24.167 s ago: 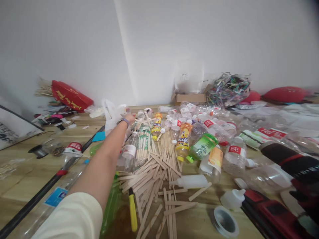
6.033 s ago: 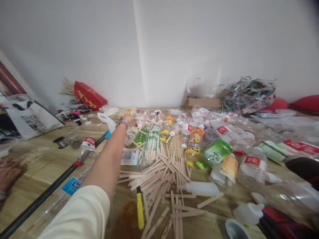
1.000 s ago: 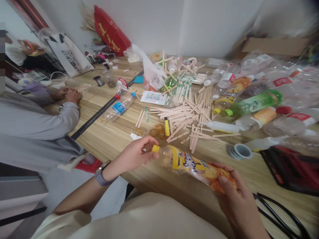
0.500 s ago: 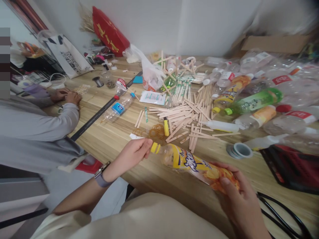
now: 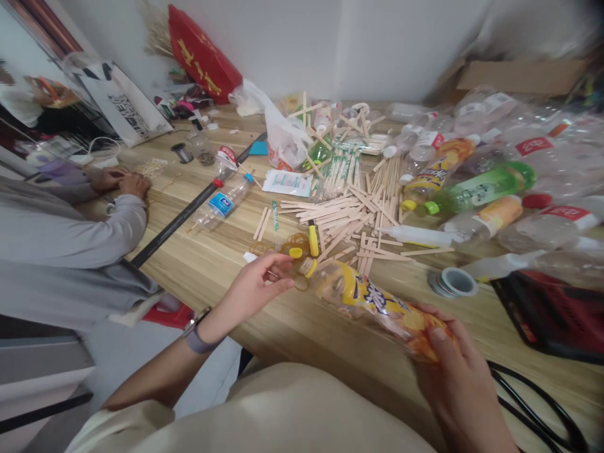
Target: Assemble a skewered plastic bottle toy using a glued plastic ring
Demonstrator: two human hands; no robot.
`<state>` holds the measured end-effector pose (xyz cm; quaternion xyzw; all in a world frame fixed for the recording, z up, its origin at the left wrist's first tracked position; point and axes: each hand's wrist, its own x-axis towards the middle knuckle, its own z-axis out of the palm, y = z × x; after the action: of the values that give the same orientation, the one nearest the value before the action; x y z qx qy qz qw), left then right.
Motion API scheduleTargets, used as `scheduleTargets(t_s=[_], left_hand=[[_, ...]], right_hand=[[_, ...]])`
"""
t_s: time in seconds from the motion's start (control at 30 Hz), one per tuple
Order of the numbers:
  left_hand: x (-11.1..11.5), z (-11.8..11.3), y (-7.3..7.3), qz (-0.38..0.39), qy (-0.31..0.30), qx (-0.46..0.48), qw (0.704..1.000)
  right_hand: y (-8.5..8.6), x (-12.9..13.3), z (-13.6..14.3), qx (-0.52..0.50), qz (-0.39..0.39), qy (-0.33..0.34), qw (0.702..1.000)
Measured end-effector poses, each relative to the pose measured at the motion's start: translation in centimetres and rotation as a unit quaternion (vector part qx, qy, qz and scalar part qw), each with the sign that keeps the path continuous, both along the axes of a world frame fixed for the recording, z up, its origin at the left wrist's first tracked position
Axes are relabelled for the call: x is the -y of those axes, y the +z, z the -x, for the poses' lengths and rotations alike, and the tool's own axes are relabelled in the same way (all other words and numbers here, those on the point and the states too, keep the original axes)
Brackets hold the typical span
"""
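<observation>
My right hand (image 5: 450,349) is wrapped round the lower end of a clear plastic bottle (image 5: 372,299) with a yellow and orange label. The bottle lies tilted over the table's front edge, its neck pointing left. The mouth is uncapped, and a yellow ring stays round the neck. Left of the mouth is my left hand (image 5: 264,280), fingers parted and nothing between thumb and forefinger. A yellow bottle cap (image 5: 296,253) is just beyond its fingertips; whether they touch I cannot tell. Behind it lie rubber bands (image 5: 297,240) and a yellow-handled screwdriver (image 5: 313,240).
Wooden sticks (image 5: 344,217) are heaped mid-table. Many plastic bottles (image 5: 491,189) crowd the right side, near a tape roll (image 5: 453,283) and a red and black case (image 5: 542,314). At the left, a co-worker's hands (image 5: 125,182) handle small sticks. A blue-labelled bottle (image 5: 224,204) lies between us.
The yellow cap has come off the bottle and is now apart from the neck. My left fingers have opened from their grip on it. My right hand still holds the bottle.
</observation>
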<state>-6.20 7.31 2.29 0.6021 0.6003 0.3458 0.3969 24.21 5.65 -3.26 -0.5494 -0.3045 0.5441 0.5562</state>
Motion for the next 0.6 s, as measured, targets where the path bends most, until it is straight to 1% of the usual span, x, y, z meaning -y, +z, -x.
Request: scheduleTargets(t_s=[0.03,0.07,0.13,0.2,0.27,0.33,0.4,0.53,0.57,0.6], left_hand=[[0.2,0.1,-0.3,-0.033,0.008,-0.069,0.997],[0.4,0.2,-0.6,-0.068,0.016,-0.14,0.988],[1.0,0.6,-1.3,-0.118,0.04,-0.27,0.955],[1.6,1.0,-2.1,-0.128,0.065,-0.372,0.917],[2.3,1.1,-2.9,-0.108,0.075,-0.445,0.886],[2.9,1.1,-3.6,-0.091,0.068,-0.49,0.864],[3.5,1.0,-4.1,-0.096,0.061,-0.511,0.852],[4.5,0.6,-3.9,-0.175,0.084,-0.51,0.838],[4.8,0.4,-3.8,-0.197,0.084,-0.498,0.84],[5.1,0.2,-3.7,-0.216,0.072,-0.481,0.847]], right_hand=[[0.0,-0.1,0.0,-0.016,0.001,-0.009,1.0],[-0.1,-0.1,0.0,-0.028,0.001,-0.015,1.0],[-0.4,-0.2,-0.1,-0.044,-0.002,-0.017,0.999],[-0.7,-0.2,-0.2,-0.053,-0.004,-0.015,0.998],[-0.7,-0.2,-0.2,-0.054,-0.002,-0.012,0.998],[-0.4,-0.2,0.0,-0.047,0.002,-0.007,0.999],[-0.1,-0.3,0.3,-0.032,0.001,-0.009,0.999],[0.1,-0.5,0.4,-0.004,0.0,-0.005,1.0],[0.0,-0.5,0.4,0.001,0.001,-0.002,1.0],[-0.1,-0.5,0.3,0.004,0.003,0.003,1.0]])
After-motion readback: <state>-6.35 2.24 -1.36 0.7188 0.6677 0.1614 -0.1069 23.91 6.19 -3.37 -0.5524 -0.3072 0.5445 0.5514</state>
